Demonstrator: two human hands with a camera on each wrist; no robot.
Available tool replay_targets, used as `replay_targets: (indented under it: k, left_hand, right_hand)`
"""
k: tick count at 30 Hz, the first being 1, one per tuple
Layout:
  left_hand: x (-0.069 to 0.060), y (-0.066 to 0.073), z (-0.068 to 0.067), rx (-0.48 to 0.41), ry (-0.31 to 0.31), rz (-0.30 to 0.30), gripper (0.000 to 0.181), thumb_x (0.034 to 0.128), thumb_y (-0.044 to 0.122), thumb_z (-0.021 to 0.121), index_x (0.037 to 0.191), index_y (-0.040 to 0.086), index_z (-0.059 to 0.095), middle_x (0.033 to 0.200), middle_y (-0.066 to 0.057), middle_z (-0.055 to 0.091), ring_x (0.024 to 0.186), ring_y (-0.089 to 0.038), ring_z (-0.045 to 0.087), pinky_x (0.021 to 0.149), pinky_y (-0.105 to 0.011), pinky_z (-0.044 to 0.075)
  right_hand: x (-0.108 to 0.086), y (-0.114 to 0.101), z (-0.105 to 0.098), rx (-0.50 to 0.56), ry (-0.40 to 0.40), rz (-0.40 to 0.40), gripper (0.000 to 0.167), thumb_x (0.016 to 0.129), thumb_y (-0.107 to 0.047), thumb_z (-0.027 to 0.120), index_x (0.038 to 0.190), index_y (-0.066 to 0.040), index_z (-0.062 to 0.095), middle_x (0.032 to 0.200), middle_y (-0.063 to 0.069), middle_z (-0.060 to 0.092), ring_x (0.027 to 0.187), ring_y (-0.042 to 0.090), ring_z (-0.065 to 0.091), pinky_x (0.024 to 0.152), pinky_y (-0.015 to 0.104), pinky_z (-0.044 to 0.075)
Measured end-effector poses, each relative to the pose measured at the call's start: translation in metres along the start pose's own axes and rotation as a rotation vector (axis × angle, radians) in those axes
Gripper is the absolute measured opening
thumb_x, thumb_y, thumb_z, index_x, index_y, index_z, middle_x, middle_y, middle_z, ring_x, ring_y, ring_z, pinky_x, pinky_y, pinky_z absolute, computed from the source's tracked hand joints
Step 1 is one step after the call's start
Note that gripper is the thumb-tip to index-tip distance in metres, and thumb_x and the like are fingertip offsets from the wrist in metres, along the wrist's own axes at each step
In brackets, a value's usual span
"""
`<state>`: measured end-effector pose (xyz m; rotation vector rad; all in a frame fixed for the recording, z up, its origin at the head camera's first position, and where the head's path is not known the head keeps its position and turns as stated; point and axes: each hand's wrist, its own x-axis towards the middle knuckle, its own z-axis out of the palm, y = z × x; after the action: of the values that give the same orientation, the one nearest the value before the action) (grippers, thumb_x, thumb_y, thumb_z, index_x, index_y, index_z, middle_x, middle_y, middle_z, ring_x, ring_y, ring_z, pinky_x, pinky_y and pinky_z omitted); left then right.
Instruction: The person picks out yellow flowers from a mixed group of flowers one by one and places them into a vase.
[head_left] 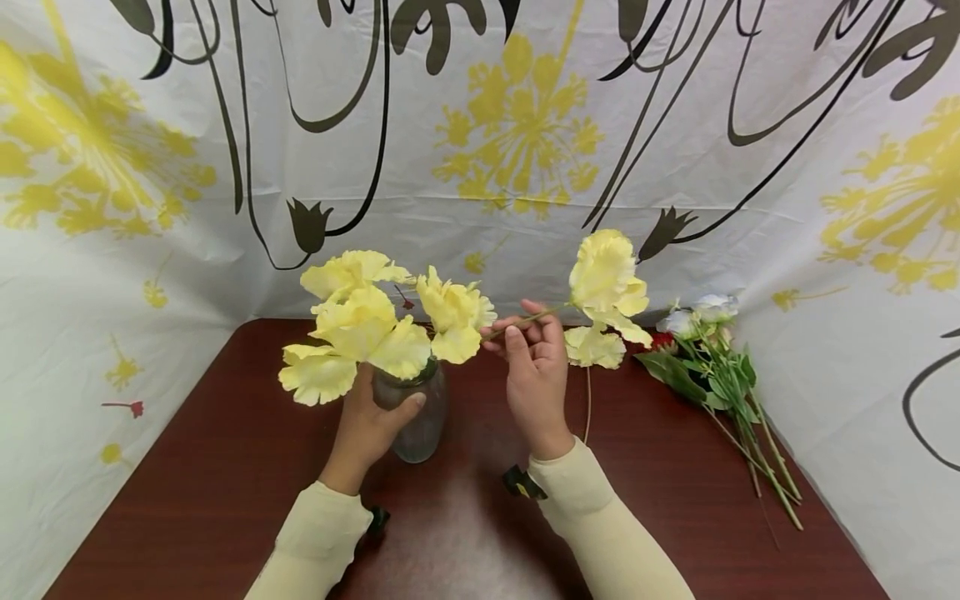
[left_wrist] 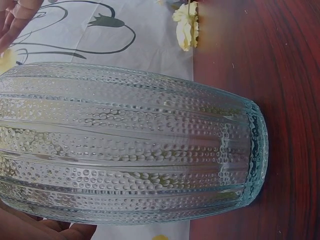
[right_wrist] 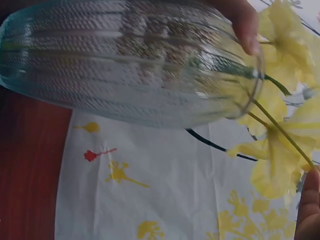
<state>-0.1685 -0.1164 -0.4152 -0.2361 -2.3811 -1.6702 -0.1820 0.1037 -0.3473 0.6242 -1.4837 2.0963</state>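
Observation:
My left hand (head_left: 369,429) grips the ribbed clear glass vase (head_left: 422,423) near its neck, thumb across the front. Several yellow artificial flowers (head_left: 362,323) stand in the vase and spread over its rim. With thumb and fingers, my right hand (head_left: 536,375) pinches the stem of another yellow flower (head_left: 603,271), its bloom tilted off to the right. In the right wrist view that thin stem (right_wrist: 286,134) reaches the vase mouth; how deep it goes is unclear. The vase's textured wall (left_wrist: 140,145) fills the left wrist view, its base close to the table.
One more yellow flower (head_left: 595,347) lies on the dark red-brown table (head_left: 480,533) behind my right hand. To the right lies a bunch of white, blue and red flowers (head_left: 712,358) with green stems. A patterned white cloth (head_left: 525,233) hangs around the table.

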Motion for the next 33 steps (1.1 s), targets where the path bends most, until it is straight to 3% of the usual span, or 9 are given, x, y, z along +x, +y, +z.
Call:
replay_targets:
  k: [8, 13, 16, 21, 23, 26, 33]
  left_hand:
    - [-0.001, 0.005, -0.002, 0.147, -0.057, -0.192, 0.111, 0.0858, 0.051, 0.071, 0.159, 0.006, 0.001, 0.157, -0.028, 0.023, 0.140, -0.045, 0.031, 0.104, -0.063, 0.034]
    - [0.000, 0.005, -0.002, 0.183, -0.059, -0.202, 0.112, 0.0855, 0.052, 0.070, 0.159, 0.008, -0.001, 0.155, -0.030, 0.027, 0.136, -0.046, 0.036, 0.103, -0.062, 0.037]
    - [0.000, 0.003, -0.001, 0.147, -0.037, -0.148, 0.111, 0.0855, 0.049, 0.072, 0.159, 0.009, 0.001, 0.157, -0.027, 0.025, 0.139, -0.044, 0.033, 0.104, -0.063, 0.035]
    - [0.003, -0.001, 0.001, 0.025, 0.024, 0.035, 0.094, 0.0845, 0.034, 0.079, 0.158, 0.019, 0.022, 0.154, -0.012, 0.034, 0.138, -0.033, 0.037, 0.106, -0.062, 0.031]
    - [0.004, -0.002, 0.001, -0.006, 0.032, 0.080, 0.088, 0.0842, 0.028, 0.080, 0.155, 0.023, 0.029, 0.149, -0.007, 0.039, 0.135, -0.029, 0.040, 0.106, -0.061, 0.031]
    - [0.003, 0.004, 0.002, -0.033, 0.028, 0.100, 0.085, 0.0838, 0.021, 0.080, 0.154, 0.021, 0.032, 0.147, -0.008, 0.041, 0.133, -0.030, 0.042, 0.106, -0.060, 0.031]
    - [-0.005, 0.040, -0.002, -0.067, 0.027, 0.135, 0.081, 0.0822, 0.010, 0.077, 0.151, 0.004, 0.034, 0.144, -0.018, 0.044, 0.129, -0.037, 0.046, 0.104, -0.059, 0.035]
  right_hand:
    - [-0.002, 0.006, 0.005, -0.070, -0.025, 0.043, 0.034, 0.104, -0.009, 0.052, 0.136, 0.000, 0.043, 0.105, 0.011, 0.062, 0.095, 0.021, 0.061, 0.081, 0.033, 0.054]
    - [-0.002, 0.009, 0.010, -0.147, -0.047, 0.062, 0.031, 0.104, -0.010, 0.052, 0.132, 0.002, 0.046, 0.107, 0.014, 0.062, 0.096, 0.019, 0.059, 0.085, 0.035, 0.049]
    - [-0.001, 0.013, 0.010, -0.175, -0.062, 0.085, 0.029, 0.104, -0.012, 0.053, 0.129, 0.001, 0.048, 0.109, 0.014, 0.061, 0.093, 0.018, 0.057, 0.082, 0.033, 0.046]
    - [0.001, 0.019, 0.012, -0.185, -0.102, 0.137, 0.026, 0.104, -0.010, 0.053, 0.125, 0.005, 0.050, 0.100, 0.008, 0.059, 0.080, 0.017, 0.051, 0.071, 0.026, 0.043]
    - [0.000, 0.022, 0.015, -0.193, -0.114, 0.168, 0.024, 0.104, -0.011, 0.053, 0.123, 0.003, 0.052, 0.094, 0.008, 0.059, 0.075, 0.018, 0.049, 0.068, 0.025, 0.042]
    - [-0.002, 0.026, 0.017, -0.218, -0.114, 0.206, 0.021, 0.103, -0.015, 0.055, 0.119, -0.001, 0.056, 0.091, 0.008, 0.060, 0.074, 0.020, 0.050, 0.068, 0.026, 0.043]
    - [-0.006, 0.033, 0.022, -0.342, -0.171, 0.249, 0.027, 0.103, -0.028, 0.057, 0.124, -0.011, 0.060, 0.089, 0.011, 0.056, 0.056, 0.020, 0.038, 0.055, 0.028, 0.037]
